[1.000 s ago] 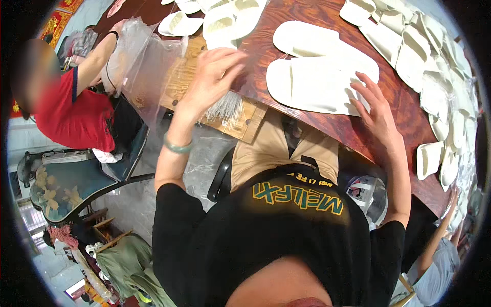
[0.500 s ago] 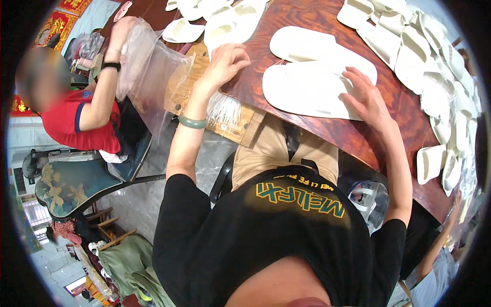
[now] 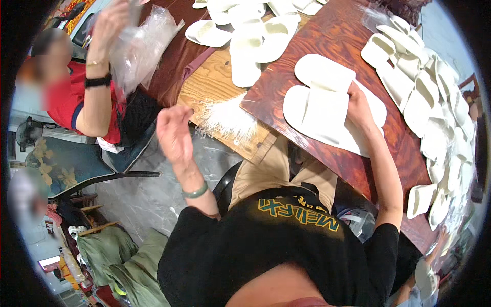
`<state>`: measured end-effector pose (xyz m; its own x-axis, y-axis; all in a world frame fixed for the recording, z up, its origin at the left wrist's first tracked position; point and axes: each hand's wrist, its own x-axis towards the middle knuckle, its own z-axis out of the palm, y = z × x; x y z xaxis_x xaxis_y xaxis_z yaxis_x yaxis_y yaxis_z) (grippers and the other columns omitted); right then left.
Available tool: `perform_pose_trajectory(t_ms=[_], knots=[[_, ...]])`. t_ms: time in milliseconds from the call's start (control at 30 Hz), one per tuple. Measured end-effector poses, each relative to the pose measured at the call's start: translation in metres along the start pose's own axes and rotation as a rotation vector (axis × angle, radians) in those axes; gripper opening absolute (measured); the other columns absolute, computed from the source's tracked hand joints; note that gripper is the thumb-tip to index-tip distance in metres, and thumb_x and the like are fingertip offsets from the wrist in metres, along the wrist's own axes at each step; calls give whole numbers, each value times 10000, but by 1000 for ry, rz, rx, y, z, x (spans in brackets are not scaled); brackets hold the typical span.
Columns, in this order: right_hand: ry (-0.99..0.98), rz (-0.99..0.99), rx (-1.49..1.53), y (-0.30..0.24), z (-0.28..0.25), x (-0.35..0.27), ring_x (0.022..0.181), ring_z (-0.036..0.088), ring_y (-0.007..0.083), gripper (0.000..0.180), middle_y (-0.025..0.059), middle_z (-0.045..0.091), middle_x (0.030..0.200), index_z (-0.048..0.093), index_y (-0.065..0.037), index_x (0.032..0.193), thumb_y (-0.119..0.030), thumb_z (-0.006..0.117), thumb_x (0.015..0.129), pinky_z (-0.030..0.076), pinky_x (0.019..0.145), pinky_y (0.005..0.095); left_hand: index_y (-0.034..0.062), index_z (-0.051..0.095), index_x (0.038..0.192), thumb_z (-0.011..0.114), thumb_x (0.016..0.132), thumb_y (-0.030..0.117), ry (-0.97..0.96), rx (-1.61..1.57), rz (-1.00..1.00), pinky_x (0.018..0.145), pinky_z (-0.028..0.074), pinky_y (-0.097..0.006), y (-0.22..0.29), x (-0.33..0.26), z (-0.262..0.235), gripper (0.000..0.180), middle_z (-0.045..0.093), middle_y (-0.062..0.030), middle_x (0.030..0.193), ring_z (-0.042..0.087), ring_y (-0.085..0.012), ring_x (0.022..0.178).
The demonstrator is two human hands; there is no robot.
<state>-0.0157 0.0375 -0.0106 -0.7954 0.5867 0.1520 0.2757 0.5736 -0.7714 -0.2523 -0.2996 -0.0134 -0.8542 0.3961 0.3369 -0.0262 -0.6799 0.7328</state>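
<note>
White slippers [image 3: 327, 110] under right hand [image 3: 358, 105], left hand [image 3: 174, 134] apart

On the table [image 3: 327, 36] ahead of me, a pair of slippers [image 3: 327, 110] lies near the front edge, one slipper behind the other. My right hand [image 3: 358, 105] rests on the right side of that pair. My left hand [image 3: 174, 133] hangs off the table's left, apart from everything, with a bundle of plastic ties [image 3: 225, 120] just to its right on a wooden board [image 3: 209, 84]. More slippers [image 3: 245, 36] lie behind the board, and a long row of slippers [image 3: 429, 92] runs down the table's right side. Far left, a seated person's hand [image 3: 107, 23] holds plastic bags [image 3: 140, 43] above the table's left end.
</note>
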Motion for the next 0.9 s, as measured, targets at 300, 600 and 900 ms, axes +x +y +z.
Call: perform_pose_trajectory(t_ms=[300, 600, 900], knots=[[137, -263, -81, -19, 49, 138, 661, 638, 300, 145, 223, 625, 679, 641, 30, 678, -109, 625, 641, 486, 619, 418, 82, 445, 779, 496, 944, 131, 241, -302, 47, 633, 335, -291, 81, -42, -101, 180, 351, 7, 714, 369, -132, 689], [63, -93, -551, -15, 86, 235, 1077, 556, 333, 402, 191, 599, 1115, 639, -52, 1019, -294, 672, 700, 416, 893, 478, 81, 461, 826, 517, 948, 153, 226, 20, 0, 575, 329, -258, 44, -50, -52, 152, 390, 18, 669, 362, -105, 604], [559, -159, -470, 68, -108, 69, 1065, 524, 348, 366, 195, 556, 1086, 564, -24, 1124, -19, 582, 759, 453, 898, 394, 43, 513, 895, 535, 931, 106, 168, 388, -98, 573, 377, -224, 13, -54, -7, 75, 485, -19, 658, 458, -101, 597]])
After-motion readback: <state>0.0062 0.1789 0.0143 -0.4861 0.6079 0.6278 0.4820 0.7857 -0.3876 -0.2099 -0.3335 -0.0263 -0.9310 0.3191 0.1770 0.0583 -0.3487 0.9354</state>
